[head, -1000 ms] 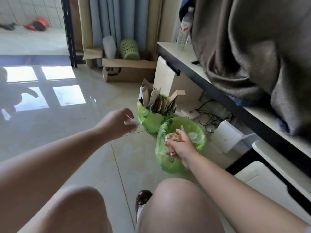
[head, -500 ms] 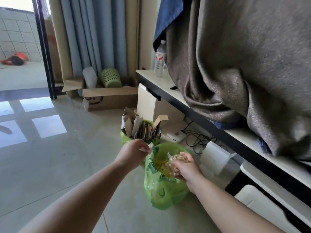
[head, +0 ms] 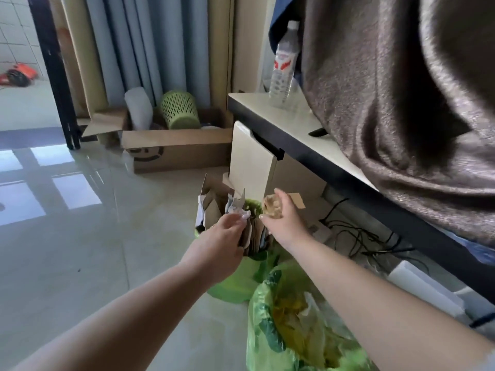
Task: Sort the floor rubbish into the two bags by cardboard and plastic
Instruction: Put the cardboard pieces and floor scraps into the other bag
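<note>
Hands are both over the far translucent green plastic bag stuffed with brown cardboard pieces (head: 227,210), which stands on the floor at the foot of the cabinet. The left hand (head: 222,236) pinches a small crumpled white scrap (head: 242,213) at its fingertips, just above the upright cardboard; it appears to be paper headed for this bag. The right hand (head: 281,218) has its fingers curled round a crumpled tan wrapper ball (head: 271,207), held just beside the same bag's mouth. Whether this ball is paper or plastic cannot be told. The near translucent green plastic bag holding yellowish film and wrappers (head: 289,322) sits open below the right forearm, close to the first bag, so either can be reached without shifting.

Surface: glossy pale tiled floor (head: 80,250), reflecting window light. A cream worktop with black edge (head: 281,121) carries a clear plastic water bottle with red label (head: 284,65) and a draped brown-grey cloth (head: 401,103). An open cardboard box (head: 176,151) with a green perforated basket (head: 179,109) stands by grey curtains; black cables (head: 356,236) lie under the worktop.
</note>
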The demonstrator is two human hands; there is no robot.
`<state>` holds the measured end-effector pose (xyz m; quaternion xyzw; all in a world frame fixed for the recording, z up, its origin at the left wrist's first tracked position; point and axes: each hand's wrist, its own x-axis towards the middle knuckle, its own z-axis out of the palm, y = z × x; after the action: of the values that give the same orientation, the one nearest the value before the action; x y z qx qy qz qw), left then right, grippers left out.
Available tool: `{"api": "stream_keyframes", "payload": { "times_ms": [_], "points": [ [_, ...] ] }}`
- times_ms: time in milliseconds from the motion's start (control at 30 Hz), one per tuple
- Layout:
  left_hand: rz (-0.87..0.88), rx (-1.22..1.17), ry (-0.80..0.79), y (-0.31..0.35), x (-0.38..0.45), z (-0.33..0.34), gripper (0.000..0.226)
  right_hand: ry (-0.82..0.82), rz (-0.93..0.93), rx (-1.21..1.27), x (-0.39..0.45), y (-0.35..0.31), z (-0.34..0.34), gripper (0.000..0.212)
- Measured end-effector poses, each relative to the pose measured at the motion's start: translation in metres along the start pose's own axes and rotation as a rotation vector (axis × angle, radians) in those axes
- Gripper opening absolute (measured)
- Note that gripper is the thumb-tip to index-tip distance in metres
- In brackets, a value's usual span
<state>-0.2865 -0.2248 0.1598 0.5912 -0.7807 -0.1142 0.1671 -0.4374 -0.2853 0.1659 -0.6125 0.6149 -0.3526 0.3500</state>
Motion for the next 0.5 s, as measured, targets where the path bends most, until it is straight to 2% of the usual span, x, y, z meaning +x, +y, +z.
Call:
{"api": "stream_keyframes", "payload": {
  "times_ms": [67,133,267,367,500],
  "points": [
    [0.101,0.233,-0.015,-0.017,0.03,0.007,0.061,-0.032,-0.168,-0.305,0.03,0.0,0.006,0.069],
    [0.142,0.409,-0.036,-0.033,0.059,0.016,0.063,-0.077,-0.228,-0.513,0.055,0.002,0.013,0.071],
    [0.26,0.643,-0.099,-0.05,0.095,0.037,0.059,-0.247,-0.12,-0.722,0.09,0.022,0.029,0.082],
    [0.291,0.654,-0.111,-0.056,0.11,0.043,0.052,-0.345,-0.041,-0.776,0.102,0.03,0.032,0.085],
    [0.24,0.507,-0.118,-0.06,0.117,0.035,0.053,-0.361,0.01,-0.71,0.102,0.02,0.025,0.089]
  ]
}}
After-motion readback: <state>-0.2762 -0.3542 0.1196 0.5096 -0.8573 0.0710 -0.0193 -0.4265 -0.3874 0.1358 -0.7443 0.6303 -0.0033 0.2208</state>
